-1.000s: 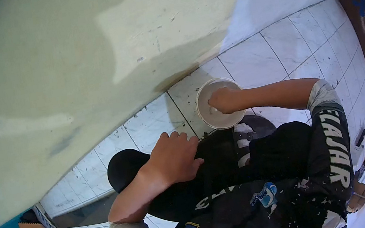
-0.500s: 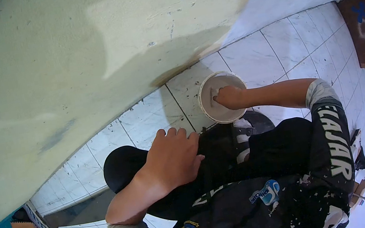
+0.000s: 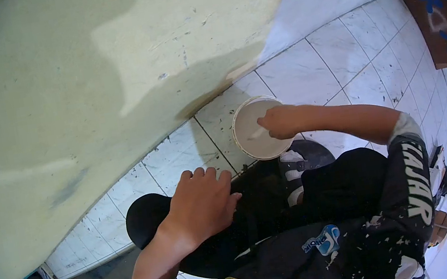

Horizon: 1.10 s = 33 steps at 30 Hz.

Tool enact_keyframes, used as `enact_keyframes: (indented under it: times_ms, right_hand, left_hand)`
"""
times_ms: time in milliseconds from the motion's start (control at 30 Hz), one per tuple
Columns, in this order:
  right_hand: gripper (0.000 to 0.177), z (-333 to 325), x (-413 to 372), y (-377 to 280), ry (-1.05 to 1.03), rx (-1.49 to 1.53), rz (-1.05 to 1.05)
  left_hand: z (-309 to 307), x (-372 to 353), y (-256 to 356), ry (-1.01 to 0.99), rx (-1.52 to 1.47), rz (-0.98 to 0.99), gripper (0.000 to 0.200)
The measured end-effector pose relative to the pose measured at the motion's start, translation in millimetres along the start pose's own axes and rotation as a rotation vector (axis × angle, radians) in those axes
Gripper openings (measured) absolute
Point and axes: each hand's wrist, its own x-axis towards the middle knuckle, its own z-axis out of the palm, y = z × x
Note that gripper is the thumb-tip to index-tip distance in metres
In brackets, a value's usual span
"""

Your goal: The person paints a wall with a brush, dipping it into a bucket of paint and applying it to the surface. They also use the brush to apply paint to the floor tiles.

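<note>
A round white bucket (image 3: 243, 147) stands on the tiled floor beside a shoe and holds a pale, greyish-white content. My right hand (image 3: 279, 122) reaches over its rim from the right, with the fingers closed on a pale, slim object (image 3: 259, 132) inside the bucket. Its kind is hard to make out. On the left, my left hand (image 3: 202, 200) lies palm down over my dark-clothed knee. Its fingers are slightly apart and hold nothing.
A cream and white wall (image 3: 75, 75) with scuffs rises along the far side of the white floor tiles (image 3: 305, 69). A brown panel (image 3: 437, 21) with blue marks stands at the upper right. A black shoe (image 3: 313, 158) is close to the bucket.
My right hand is higher on the bucket's near side, and the pale object has shifted below the fingertips. The bucket appears slightly further left and lower as the view shifts. My left hand stays on the knee.
</note>
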Motion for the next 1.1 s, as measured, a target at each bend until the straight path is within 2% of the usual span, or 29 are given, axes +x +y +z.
enact_keyframes:
  times_ms: [133,200,233,300,333,400,533,600,633,700,767,800,933,1033,1100]
  right_hand:
    - [0.024,-60,-49,4,-0.095,0.174,0.099]
    - [0.023,-73,-71,16,-0.215,0.603,0.255]
    - [0.023,-68,-80,25,-0.210,0.607,0.261]
    - [0.024,-52,-99,46,-0.094,0.936,0.164]
    - [0.024,-43,-104,54,-0.087,0.940,0.162]
    - [0.023,-20,-112,65,-0.013,1.198,0.126]
    - [0.021,21,-121,76,0.090,1.386,0.107]
    - [0.020,48,-118,83,0.250,1.467,-0.019]
    - [0.020,61,-114,83,0.255,1.475,-0.020]
    - [0.021,84,-103,82,0.569,1.585,-0.017]
    - [0.020,122,-83,93,0.612,1.707,-0.028]
    - [0.020,126,-79,91,0.650,1.827,-0.036]
    - [0.018,145,-61,80,0.789,1.958,-0.093]
    - [0.019,156,-42,85,0.695,1.950,-0.050]
    - [0.019,154,-24,79,0.706,1.913,-0.091]
  left_hand:
    - [-2,-1,1,-0.004,-0.004,-0.020,0.035]
    - [-3,-1,2,0.002,-0.003,-0.010,0.034]
    - [-3,-1,3,0.011,-0.002,-0.009,0.034]
    - [-6,0,4,0.013,0.013,-0.015,0.033]
    - [-7,0,5,0.017,0.023,-0.029,0.032]
    - [-6,4,6,-0.002,0.029,-0.042,0.032]
    - [5,13,6,-0.082,0.027,-0.079,0.031]
    - [4,17,7,-0.090,0.036,-0.093,0.031]
    - [4,18,7,-0.091,0.042,-0.107,0.031]
    - [5,19,5,-0.076,0.051,-0.116,0.031]
    - [5,20,5,-0.055,0.055,-0.127,0.031]
    - [3,21,6,-0.066,0.049,-0.137,0.032]
    - [1,23,11,-0.057,0.041,-0.136,0.032]
    - [1,26,15,-0.049,0.032,-0.098,0.032]
    - [1,27,14,-0.058,0.038,-0.089,0.032]
